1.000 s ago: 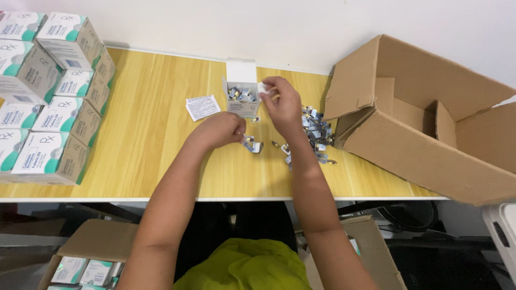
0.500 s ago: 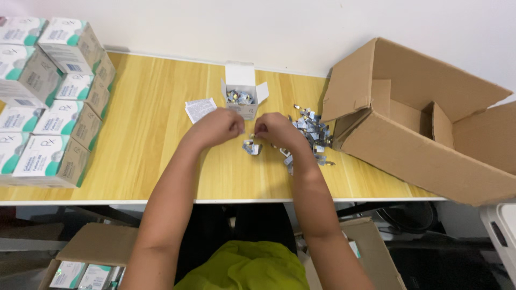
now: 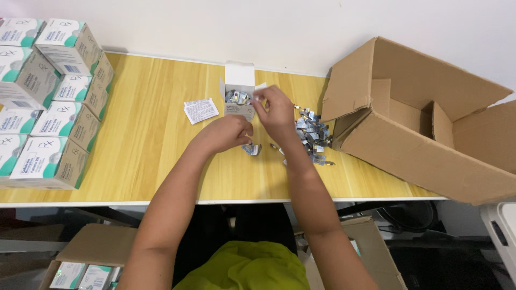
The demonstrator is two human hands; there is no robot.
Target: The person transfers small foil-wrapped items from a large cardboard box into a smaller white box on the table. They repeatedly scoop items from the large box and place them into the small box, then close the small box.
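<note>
The right hand [image 3: 275, 110] has risen from the foil packet pile [image 3: 313, 137] to the small open box [image 3: 238, 99] mid-counter [image 3: 150, 134], fingers pinched on something I can't make out. The left hand [image 3: 228, 133], curled, rests beside a loose packet [image 3: 251, 149].

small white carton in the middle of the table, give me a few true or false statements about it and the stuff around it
1. The small white carton stands open, with foil packets visible inside. True.
2. The right hand is at the carton's opening. True.
3. The large cardboard box lies to the left of the carton. False: it lies to the right, on its side, with the stacked white and green boxes on the left.
4. The loose foil packets are piled inside the large cardboard box. False: they lie on the wooden table just outside it.
5. A folded paper leaflet lies left of the carton. True.
</note>
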